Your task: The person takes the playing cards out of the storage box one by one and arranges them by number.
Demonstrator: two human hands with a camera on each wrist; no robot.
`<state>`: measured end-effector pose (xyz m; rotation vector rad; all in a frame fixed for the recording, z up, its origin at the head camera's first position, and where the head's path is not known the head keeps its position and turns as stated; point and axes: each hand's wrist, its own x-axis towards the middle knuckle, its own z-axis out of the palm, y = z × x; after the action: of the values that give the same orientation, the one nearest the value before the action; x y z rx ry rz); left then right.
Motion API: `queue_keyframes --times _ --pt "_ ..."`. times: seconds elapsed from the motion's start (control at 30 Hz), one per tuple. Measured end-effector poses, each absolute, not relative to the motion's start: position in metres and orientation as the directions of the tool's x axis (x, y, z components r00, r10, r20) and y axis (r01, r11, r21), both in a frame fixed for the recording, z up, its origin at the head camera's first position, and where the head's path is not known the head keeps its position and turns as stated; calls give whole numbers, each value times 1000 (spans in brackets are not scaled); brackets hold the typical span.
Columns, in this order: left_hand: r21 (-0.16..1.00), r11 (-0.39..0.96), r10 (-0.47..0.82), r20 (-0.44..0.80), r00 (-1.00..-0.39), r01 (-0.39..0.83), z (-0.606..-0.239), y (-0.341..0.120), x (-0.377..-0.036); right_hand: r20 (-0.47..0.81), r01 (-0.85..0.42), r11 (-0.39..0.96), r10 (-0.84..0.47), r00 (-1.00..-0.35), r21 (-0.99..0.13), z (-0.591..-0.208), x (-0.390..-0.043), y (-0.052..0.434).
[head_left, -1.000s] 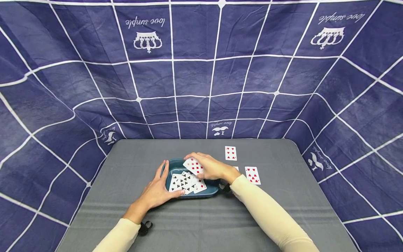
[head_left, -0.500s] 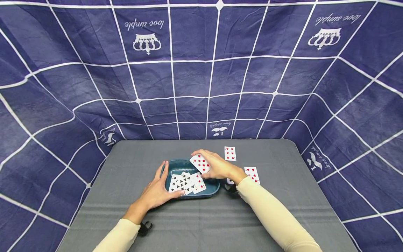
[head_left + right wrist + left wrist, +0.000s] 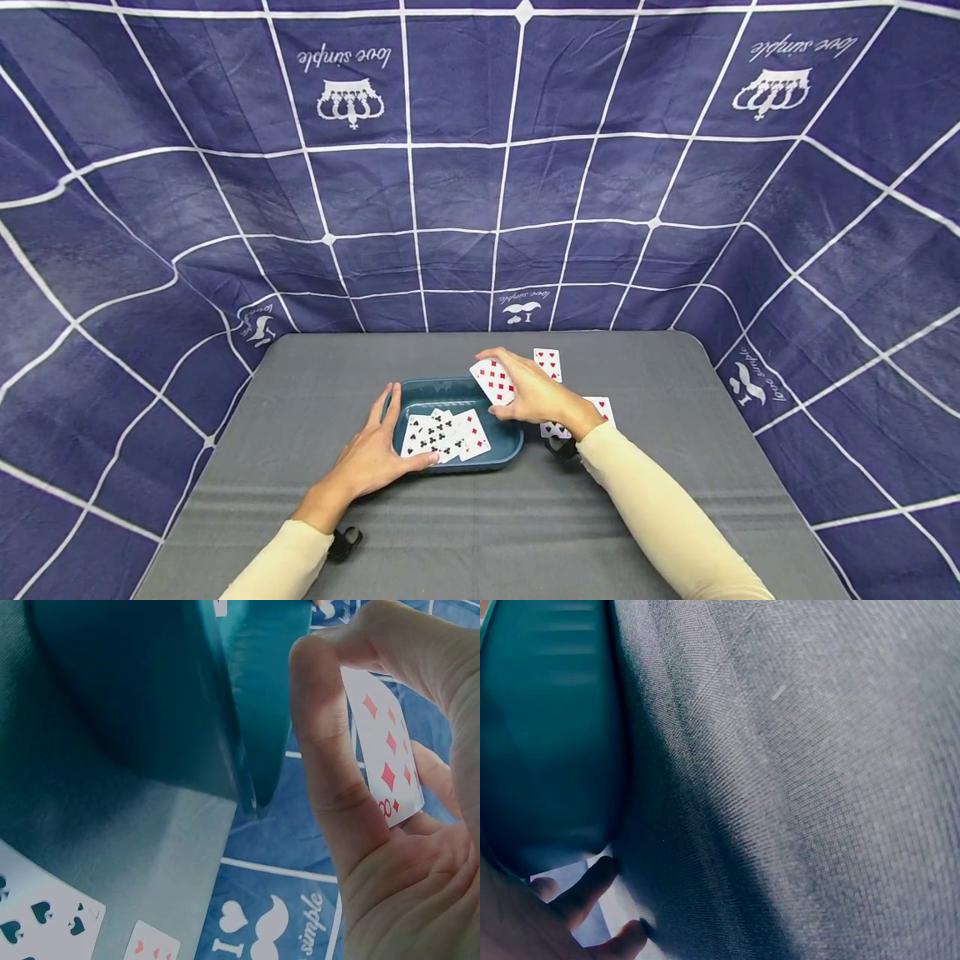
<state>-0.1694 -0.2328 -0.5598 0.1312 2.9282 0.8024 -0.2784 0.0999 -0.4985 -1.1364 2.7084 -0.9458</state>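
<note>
A teal tray (image 3: 501, 443) sits mid-table with several face-up cards (image 3: 442, 434) fanned inside, clubs on top. My left hand (image 3: 384, 440) grips the tray's near-left corner, fingers along its left wall and thumb over the front rim. My right hand (image 3: 519, 392) hovers just right of the tray's far rim and pinches a diamonds card (image 3: 492, 381) between thumb and fingers. In the right wrist view the same diamonds card (image 3: 382, 750) sits behind the thumb (image 3: 330, 765), beside the tray wall (image 3: 150, 697).
On the grey tabletop (image 3: 465, 533), face up and right of the tray, lie a hearts card (image 3: 550, 363), another hearts card (image 3: 604, 407) and a spades card (image 3: 553, 431) partly under my wrist. Blue checked cloth (image 3: 465, 183) walls in the back and sides.
My right hand has carried the diamonds card up and to the right, from over the tray's middle to past its far-right rim. The left hand and tray have stayed put.
</note>
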Motion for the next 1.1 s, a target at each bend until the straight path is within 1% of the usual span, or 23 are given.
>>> queue_keyframes --times 0.17,0.43,0.67,1.1 --pt "508 859 110 -70 -991 60 -557 -233 -169 199 -620 560 -633 -748 -549 -498 -276 107" --pt "514 856 109 -73 -991 56 -555 -234 -169 217 -606 550 -612 -761 -574 -498 -274 119" --pt "523 851 106 -72 -992 53 -555 -236 -169 231 -596 571 -584 -778 -565 -499 -270 130" --pt "536 842 115 -70 -991 59 -556 -234 -165 264 -581 606 -533 -804 -544 -506 -250 158"
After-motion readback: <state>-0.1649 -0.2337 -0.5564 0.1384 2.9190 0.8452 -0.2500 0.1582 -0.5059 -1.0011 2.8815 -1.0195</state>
